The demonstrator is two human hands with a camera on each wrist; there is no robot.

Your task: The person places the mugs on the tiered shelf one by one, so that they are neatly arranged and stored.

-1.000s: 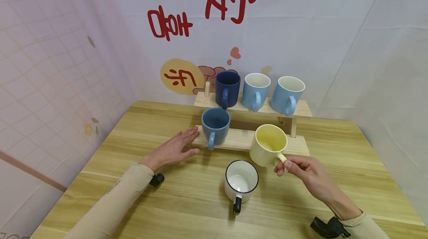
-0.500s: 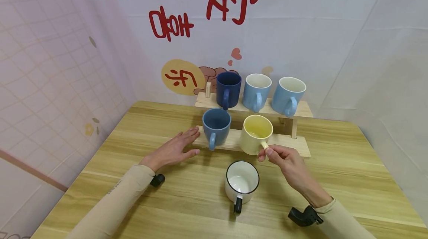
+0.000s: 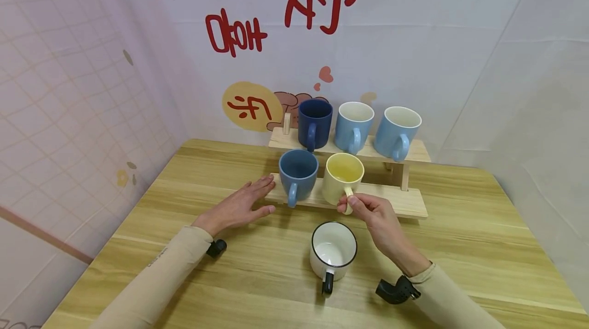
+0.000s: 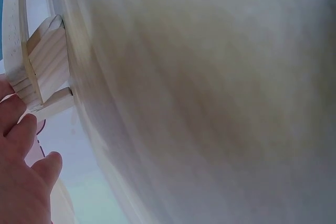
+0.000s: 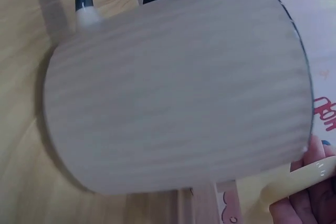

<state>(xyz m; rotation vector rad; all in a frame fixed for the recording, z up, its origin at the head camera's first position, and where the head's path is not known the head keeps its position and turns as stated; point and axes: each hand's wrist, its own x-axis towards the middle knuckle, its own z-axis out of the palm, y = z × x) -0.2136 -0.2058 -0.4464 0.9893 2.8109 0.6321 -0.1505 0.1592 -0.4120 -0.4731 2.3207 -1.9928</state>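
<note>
My right hand (image 3: 379, 219) pinches the handle of a yellow mug (image 3: 339, 185), which stands upright over the lower shelf beside a grey-blue mug (image 3: 297, 175). In the right wrist view the fingers curl around the pale yellow handle (image 5: 302, 179). My left hand (image 3: 236, 206) lies with fingers extended, fingertips at the left end of the wooden rack's lower shelf (image 3: 386, 198); the left wrist view has those fingers (image 4: 21, 135) against the shelf end. Nearer to me, a white mug (image 3: 332, 247) with a black rim stands on the table, its black handle towards me; it fills most of the right wrist view.
On the rack's upper shelf (image 3: 416, 151) stand a dark blue mug (image 3: 315, 124) and two light blue mugs, one in the middle (image 3: 352, 127) and one at the right (image 3: 391, 134). The wooden table (image 3: 469, 226) runs back to a printed cloth wall (image 3: 414, 52).
The yellow mug has moved left and back with my right hand, from in front of the shelf to beside the grey-blue mug, its handle now towards me. The left hand keeps its place.
</note>
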